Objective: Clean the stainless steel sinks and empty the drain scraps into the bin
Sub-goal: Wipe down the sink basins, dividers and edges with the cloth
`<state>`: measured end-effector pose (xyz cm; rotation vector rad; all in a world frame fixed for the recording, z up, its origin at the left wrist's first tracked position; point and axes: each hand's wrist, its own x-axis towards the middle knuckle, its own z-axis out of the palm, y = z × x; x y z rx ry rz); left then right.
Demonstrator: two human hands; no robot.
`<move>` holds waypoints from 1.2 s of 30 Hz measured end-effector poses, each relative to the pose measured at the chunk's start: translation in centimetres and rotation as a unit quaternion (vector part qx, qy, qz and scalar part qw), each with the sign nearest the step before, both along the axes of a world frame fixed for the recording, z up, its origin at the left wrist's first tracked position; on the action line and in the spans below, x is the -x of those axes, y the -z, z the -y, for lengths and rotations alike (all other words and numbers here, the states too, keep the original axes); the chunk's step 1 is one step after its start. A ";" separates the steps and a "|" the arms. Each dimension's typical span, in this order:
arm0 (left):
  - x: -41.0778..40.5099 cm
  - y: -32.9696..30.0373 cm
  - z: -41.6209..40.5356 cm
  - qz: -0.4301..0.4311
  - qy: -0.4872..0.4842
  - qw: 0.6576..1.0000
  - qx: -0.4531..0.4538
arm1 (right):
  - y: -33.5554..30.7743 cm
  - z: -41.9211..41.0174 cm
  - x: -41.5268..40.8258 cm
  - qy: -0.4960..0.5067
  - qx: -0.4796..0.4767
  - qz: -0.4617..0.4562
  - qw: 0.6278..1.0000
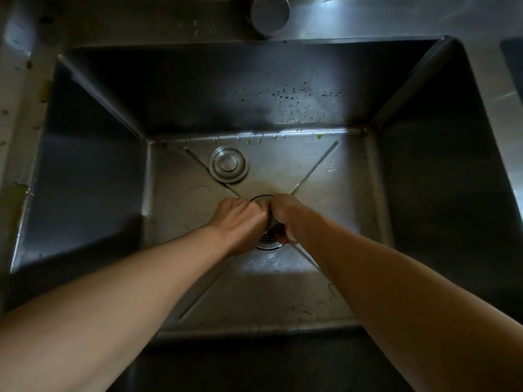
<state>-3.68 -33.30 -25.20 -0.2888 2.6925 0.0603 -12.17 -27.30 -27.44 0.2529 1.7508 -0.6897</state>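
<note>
I look down into a deep stainless steel sink [283,103] with wet walls. At the middle of its floor lies the drain [268,244], mostly covered by my hands. My left hand [240,222] and my right hand [285,216] meet over it, fingers curled down round a metal drain strainer [272,225], of which only a sliver shows between them. A round metal drain cover [228,164] lies on the sink floor behind and to the left of the drain.
Small green scraps [319,136] cling along the back edge of the sink floor and the front right. A round tap base [270,13] stands on the counter behind. A second sink [513,60] begins at the right edge.
</note>
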 end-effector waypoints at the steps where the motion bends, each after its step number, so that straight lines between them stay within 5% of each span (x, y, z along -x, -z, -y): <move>1: -0.1 0.1 -0.1 -0.002 0.001 1.000 0.003 | 0.1 0.0 -0.1 0.000 0.003 -0.004 1.000; 5: -0.5 0.0 -0.2 0.003 -0.014 1.000 -0.002 | 0.2 0.0 -0.6 0.006 0.031 -0.023 0.999; 8: -0.6 -0.6 -0.1 0.011 -0.124 0.991 -0.059 | -1.1 -0.1 -0.3 -0.012 0.080 -0.057 0.995; 11: -0.8 -1.1 0.4 0.041 -0.306 0.928 -0.210 | -2.4 -0.2 0.2 -0.014 0.098 -0.111 0.989; 15: -0.9 -1.6 0.6 0.066 -0.369 0.878 -0.299 | -4.1 -0.9 -0.6 -0.036 0.084 -0.061 0.994; 23: -1.2 -4.4 0.2 -0.058 -0.470 0.785 -0.399 | -7.2 -3.4 -1.1 0.060 0.114 0.057 0.990; 33: -5.1 -12.6 0.6 -0.050 -0.526 0.600 -0.601 | -15.7 -6.4 -1.7 0.106 0.298 -0.118 0.941; 36: -5.4 -14.9 0.4 -0.077 -0.541 0.609 -0.575 | -18.8 -6.4 -2.5 0.111 0.335 -0.160 0.922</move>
